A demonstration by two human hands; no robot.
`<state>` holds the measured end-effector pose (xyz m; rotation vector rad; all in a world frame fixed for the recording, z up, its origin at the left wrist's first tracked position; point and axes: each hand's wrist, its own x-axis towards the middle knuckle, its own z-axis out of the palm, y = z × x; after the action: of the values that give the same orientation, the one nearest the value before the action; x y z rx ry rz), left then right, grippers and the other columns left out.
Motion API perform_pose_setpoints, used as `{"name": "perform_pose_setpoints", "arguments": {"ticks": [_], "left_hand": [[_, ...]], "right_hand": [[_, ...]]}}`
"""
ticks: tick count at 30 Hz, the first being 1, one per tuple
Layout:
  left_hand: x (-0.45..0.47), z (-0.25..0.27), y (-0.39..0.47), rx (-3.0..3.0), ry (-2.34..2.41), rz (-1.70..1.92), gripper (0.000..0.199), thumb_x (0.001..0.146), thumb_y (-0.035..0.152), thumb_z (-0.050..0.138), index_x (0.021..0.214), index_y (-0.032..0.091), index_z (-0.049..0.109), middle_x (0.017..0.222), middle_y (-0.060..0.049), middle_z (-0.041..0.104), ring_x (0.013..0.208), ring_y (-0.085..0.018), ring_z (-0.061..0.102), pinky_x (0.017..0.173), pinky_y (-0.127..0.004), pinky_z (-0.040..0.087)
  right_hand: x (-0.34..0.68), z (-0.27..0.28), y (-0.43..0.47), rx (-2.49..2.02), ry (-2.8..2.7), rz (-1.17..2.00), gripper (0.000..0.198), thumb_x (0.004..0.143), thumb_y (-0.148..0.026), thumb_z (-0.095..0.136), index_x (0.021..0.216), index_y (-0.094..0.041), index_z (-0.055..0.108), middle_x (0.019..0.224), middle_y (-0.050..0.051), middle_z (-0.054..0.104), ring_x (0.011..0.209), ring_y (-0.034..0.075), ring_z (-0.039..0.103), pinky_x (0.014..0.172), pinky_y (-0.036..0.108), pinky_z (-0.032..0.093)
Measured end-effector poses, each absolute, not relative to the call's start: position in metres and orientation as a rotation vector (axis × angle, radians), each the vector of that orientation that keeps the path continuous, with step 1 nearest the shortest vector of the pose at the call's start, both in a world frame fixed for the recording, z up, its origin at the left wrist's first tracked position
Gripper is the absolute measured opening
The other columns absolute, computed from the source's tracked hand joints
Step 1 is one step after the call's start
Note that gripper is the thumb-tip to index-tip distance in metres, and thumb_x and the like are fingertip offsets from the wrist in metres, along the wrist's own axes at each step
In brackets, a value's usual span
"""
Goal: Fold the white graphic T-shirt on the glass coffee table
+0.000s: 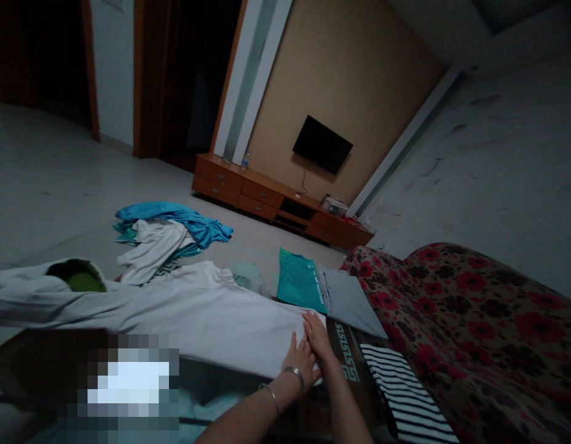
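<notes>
A white shirt (221, 327) lies stretched across a dark table (348, 345), its long body running from the left edge to the middle. At its left part a dark opening (79, 276) shows green inside. My left hand (300, 362), with two bracelets at the wrist, rests flat on the shirt's right end, fingers apart. My right hand (316, 333) lies flat beside and partly over it, fingers stretched out on the same edge. Neither hand grips the cloth, as far as I can see.
Right of my hands lie a striped garment (406, 391), a folded grey garment (348, 299) and a folded teal shirt (300, 280). Beyond the table is a pile with a blue garment (174, 216). A flowered sofa (470, 320) borders the right; a wooden TV cabinet (258, 200) stands behind.
</notes>
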<state>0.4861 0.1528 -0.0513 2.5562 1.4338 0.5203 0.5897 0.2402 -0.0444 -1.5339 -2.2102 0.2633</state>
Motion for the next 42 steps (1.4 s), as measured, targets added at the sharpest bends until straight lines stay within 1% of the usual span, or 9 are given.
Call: {"name": "perform_pose_setpoints", "arguments": {"ticks": [6,9,12,15,19,25,31,37,42], "left_hand": [[0.492,-0.053,0.124,2.547,1.374,0.524,0.063,0.089,0.049,0.037,0.139,0.011,0.042,0.145,-0.015,0.039,0.141,-0.029,0.018,0.114,-0.058,0.012],[0.468,-0.035,0.108,2.45,1.182,0.442,0.054,0.084,0.041,0.049,0.133,0.018,0.051,0.136,-0.012,0.052,0.129,-0.028,0.042,0.108,-0.051,0.032],[0.419,-0.012,0.11,2.313,1.252,0.438,0.04,0.085,0.028,0.045,0.121,0.026,0.06,0.112,-0.005,0.068,0.104,-0.022,0.061,0.092,-0.039,0.047],[0.359,0.001,0.131,2.269,1.585,0.625,0.046,0.09,0.021,0.032,0.132,0.021,0.05,0.134,-0.009,0.054,0.128,-0.024,0.043,0.106,-0.048,0.032],[0.285,-0.006,0.167,2.362,1.832,0.491,0.054,0.092,0.045,0.034,0.14,0.021,0.04,0.151,-0.01,0.03,0.14,-0.029,0.021,0.11,-0.059,0.016],[0.186,-0.02,0.198,2.364,1.877,0.315,0.057,0.093,0.048,0.031,0.143,0.022,0.034,0.153,-0.01,0.025,0.141,-0.027,0.02,0.111,-0.057,0.007],[0.143,-0.005,0.2,2.454,1.756,0.274,0.055,0.092,0.046,0.036,0.143,0.026,0.033,0.153,-0.005,0.026,0.14,-0.022,0.021,0.112,-0.047,0.015],[0.145,0.016,0.152,2.584,1.829,0.455,0.054,0.093,0.036,0.038,0.145,0.023,0.029,0.154,-0.008,0.024,0.14,-0.025,0.02,0.113,-0.048,0.012],[0.144,0.003,0.095,2.57,1.841,0.3,0.047,0.093,0.042,0.037,0.139,0.032,0.038,0.153,-0.002,0.028,0.141,-0.023,0.02,0.113,-0.051,0.01]], "right_hand": [[0.6,-0.065,0.25,-1.586,-2.35,0.07,0.049,0.091,-0.029,0.029,0.129,-0.011,0.055,0.138,0.011,0.048,0.135,0.022,0.035,0.113,0.043,0.025],[0.601,-0.055,0.249,-1.621,-2.419,0.078,0.05,0.092,-0.03,0.03,0.128,-0.008,0.055,0.137,0.013,0.049,0.132,0.023,0.038,0.111,0.04,0.028],[0.583,-0.043,0.245,-1.676,-2.397,-0.024,0.05,0.093,-0.031,0.029,0.126,-0.006,0.057,0.131,0.016,0.054,0.127,0.025,0.045,0.11,0.04,0.028],[0.545,-0.045,0.232,-1.69,-2.279,-0.203,0.05,0.095,-0.035,0.027,0.132,-0.011,0.052,0.137,0.015,0.048,0.133,0.028,0.035,0.108,0.044,0.028],[0.505,-0.065,0.214,-1.64,-2.3,-0.242,0.052,0.096,-0.039,0.025,0.135,-0.015,0.05,0.142,0.011,0.043,0.135,0.029,0.032,0.105,0.045,0.029],[0.535,-0.089,0.217,-1.596,-2.274,-0.315,0.062,0.096,-0.046,0.017,0.132,-0.011,0.052,0.138,0.015,0.047,0.135,0.028,0.033,0.105,0.043,0.029],[0.57,-0.097,0.22,-1.512,-2.26,-0.317,0.074,0.094,-0.053,0.011,0.126,-0.004,0.056,0.133,0.019,0.051,0.13,0.03,0.039,0.105,0.044,0.031],[0.528,-0.067,0.193,-1.485,-2.154,-0.269,0.063,0.095,-0.046,0.019,0.13,-0.005,0.051,0.135,0.02,0.049,0.133,0.03,0.034,0.105,0.048,0.03],[0.443,-0.044,0.149,-1.23,-2.389,-0.076,0.047,0.094,-0.038,0.033,0.136,-0.02,0.048,0.146,0.008,0.038,0.139,0.027,0.025,0.109,0.047,0.025]]}}
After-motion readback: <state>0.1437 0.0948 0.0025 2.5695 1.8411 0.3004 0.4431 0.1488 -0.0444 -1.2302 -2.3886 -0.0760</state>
